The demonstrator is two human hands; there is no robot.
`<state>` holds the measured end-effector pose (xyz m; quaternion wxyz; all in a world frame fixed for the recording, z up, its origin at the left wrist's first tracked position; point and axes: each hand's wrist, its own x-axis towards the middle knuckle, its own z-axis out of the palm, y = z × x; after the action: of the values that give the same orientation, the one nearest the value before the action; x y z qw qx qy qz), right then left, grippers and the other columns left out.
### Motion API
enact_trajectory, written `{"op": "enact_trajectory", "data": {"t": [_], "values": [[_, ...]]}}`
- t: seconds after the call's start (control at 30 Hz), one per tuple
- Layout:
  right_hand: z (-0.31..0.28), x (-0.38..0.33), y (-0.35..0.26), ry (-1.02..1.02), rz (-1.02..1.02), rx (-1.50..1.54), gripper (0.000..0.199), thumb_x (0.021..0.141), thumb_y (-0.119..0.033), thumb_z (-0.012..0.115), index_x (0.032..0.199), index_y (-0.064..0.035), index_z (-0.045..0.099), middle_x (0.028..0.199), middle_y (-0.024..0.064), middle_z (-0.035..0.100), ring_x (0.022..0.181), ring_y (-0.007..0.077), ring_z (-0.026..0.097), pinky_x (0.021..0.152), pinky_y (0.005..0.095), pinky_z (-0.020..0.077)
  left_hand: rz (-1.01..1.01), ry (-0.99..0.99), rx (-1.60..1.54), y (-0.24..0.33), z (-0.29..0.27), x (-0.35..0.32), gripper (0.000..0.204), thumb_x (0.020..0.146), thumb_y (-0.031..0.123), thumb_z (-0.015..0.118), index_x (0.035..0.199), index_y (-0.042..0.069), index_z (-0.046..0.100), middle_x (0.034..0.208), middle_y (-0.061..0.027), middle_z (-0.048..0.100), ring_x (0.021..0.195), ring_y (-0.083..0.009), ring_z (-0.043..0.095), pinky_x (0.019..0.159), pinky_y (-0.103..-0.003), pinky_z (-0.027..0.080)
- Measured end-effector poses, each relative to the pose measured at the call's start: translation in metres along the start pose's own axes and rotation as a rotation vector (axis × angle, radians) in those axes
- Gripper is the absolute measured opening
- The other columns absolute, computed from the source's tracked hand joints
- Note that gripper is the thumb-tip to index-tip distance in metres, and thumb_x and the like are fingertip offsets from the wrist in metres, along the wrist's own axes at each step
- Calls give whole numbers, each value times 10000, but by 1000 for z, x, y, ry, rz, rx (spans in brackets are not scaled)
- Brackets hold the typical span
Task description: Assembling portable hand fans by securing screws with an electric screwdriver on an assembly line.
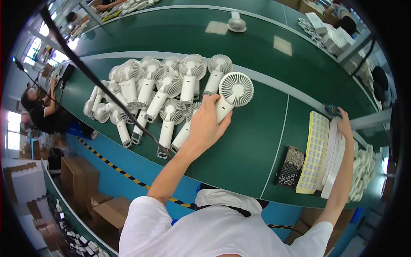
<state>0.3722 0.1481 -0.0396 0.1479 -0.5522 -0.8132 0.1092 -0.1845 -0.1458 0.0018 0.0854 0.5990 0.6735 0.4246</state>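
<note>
My left hand (pixel 206 125) is closed round the handle of a white handheld fan (pixel 236 89), its round grille facing up. Just left of it, a heap of similar white handheld fans (pixel 169 83) lies on the green table, several with a loop at the handle's end. Far to the right, my right hand (pixel 344 124) is closed at a small dark object (pixel 332 111), whose kind I cannot make out. Close to that arm are a yellow sheet of round stickers (pixel 314 150) and a stack of white strips (pixel 333 156).
A black tray of small metal pieces (pixel 291 166) sits left of the stickers. White parts (pixel 362 173) are piled at the right edge. Across a pale rail, a white fan-like part (pixel 236 23) stands on the green conveyor belt (pixel 171 32). A dark cable (pixel 94 77) crosses before the fans.
</note>
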Motion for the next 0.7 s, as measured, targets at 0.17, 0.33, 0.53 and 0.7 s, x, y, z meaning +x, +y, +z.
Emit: {"op": "enact_trajectory", "data": {"t": [0.17,0.33,0.53,0.7], "values": [[-15,17,-5,-186,-28,-88,638,742,86,536,1354,-88,488,1322,193,484,1239,386,465,1049,397,388,-34,83,-9,-12,-11,8,474,808,168,741,1142,-5,452,988,-184,553,850,-394,607,717,-446,488],[-25,32,-10,-202,-139,-279,660,685,65,597,1325,-79,527,1243,175,571,1173,365,531,973,389,458,-71,67,-14,-3,-3,9,438,800,185,758,1092,7,485,956,-219,597,859,-419,613,750,-431,490],[-11,45,-51,6,-36,-406,530,835,-132,636,1334,-84,463,1275,149,568,1160,333,556,980,440,405,-481,-84,-496,32,6,1,474,848,65,723,1161,44,368,901,-80,601,634,-85,540,521,-214,412],[-51,27,-111,556,-157,-154,496,785,-189,661,1227,-58,478,1062,187,561,964,366,597,845,470,473,-363,-185,-523,49,46,0,487,873,80,691,1215,40,347,969,-86,594,652,-88,534,536,-216,413]]}}
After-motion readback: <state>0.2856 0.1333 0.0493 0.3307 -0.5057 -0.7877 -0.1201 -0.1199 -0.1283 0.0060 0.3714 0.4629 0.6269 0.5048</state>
